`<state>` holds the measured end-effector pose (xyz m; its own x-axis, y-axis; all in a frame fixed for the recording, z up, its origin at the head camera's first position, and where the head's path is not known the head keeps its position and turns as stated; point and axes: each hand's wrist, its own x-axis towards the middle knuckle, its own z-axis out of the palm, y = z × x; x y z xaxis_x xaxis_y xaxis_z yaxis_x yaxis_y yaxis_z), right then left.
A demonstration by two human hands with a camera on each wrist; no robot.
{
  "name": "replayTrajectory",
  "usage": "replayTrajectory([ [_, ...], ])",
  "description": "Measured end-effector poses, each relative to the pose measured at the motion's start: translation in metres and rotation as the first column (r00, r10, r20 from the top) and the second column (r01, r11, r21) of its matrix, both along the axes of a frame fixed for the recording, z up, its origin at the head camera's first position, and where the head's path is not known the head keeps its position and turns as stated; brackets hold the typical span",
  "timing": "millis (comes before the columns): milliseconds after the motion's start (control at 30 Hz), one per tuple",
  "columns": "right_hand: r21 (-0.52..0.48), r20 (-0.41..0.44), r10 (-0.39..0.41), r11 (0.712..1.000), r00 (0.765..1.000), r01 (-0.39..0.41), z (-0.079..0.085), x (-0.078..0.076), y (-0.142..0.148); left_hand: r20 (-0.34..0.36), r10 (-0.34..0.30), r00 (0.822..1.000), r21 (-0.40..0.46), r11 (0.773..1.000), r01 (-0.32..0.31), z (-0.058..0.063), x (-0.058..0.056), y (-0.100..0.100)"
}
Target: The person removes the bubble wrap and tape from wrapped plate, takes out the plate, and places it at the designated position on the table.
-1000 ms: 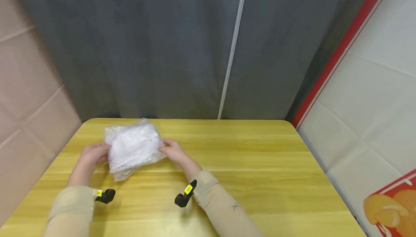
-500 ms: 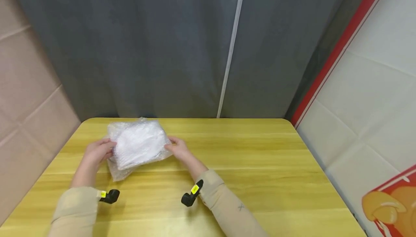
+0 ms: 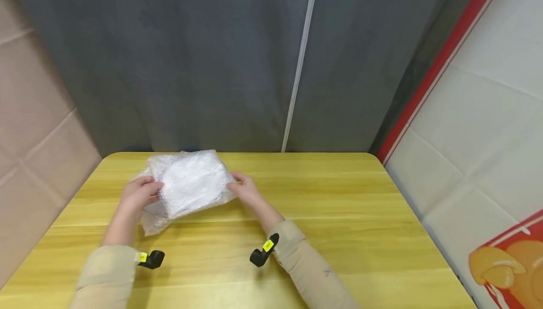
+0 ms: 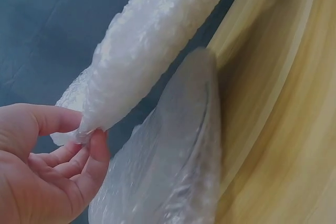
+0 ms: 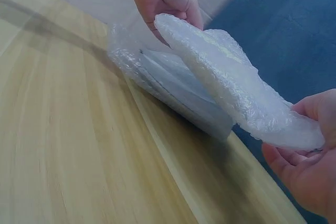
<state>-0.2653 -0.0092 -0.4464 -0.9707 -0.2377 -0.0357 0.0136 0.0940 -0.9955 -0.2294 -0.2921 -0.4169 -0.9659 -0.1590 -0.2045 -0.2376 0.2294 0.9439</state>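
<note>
Both hands hold a white flat packet in bubble wrap [image 3: 196,182] above the far left of the table. My left hand [image 3: 137,193] pinches its left edge between thumb and fingers, which the left wrist view shows closely. At the opposite end, my right hand [image 3: 248,191] grips a corner, thumb above and fingers beneath. Below it, a second bubble-wrapped packet [image 5: 181,87] lies on the table, apart from the raised one in the right wrist view. Something greyish and flat shows through its wrap. In the head view the upper packet hides most of it.
The wooden table [image 3: 322,224] stretches to the right and front. A dark grey curtain [image 3: 212,64] hangs behind its far edge. Pale panels stand at the left [image 3: 38,125] and right [image 3: 479,125]. Small black wrist cameras sit on both sleeves.
The held packet has shifted to the right and slightly up with both hands on it. More of the lower packet now shows at the left, beneath it.
</note>
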Motion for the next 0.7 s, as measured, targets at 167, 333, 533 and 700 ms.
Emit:
replayTrajectory([
  [167,0.016,-0.026,-0.008,1.000,1.000,0.009,0.004,0.001,0.015,-0.039,0.019,0.999,0.057,0.998,-0.017,0.002,0.002,0.016],
  [333,0.023,-0.052,-0.003,1.000,0.999,0.004,0.010,0.005,0.034,-0.042,0.015,0.999,0.052,0.999,-0.012,0.004,0.004,0.034],
  [533,0.024,-0.081,-0.003,1.000,0.997,0.005,0.036,0.027,0.060,-0.031,-0.047,0.998,0.050,0.998,0.048,0.003,0.006,0.056],
  [700,0.039,-0.091,-0.020,0.999,0.996,0.024,0.030,0.029,0.079,-0.057,-0.093,0.994,0.058,0.994,0.096,-0.002,0.007,0.073],
])
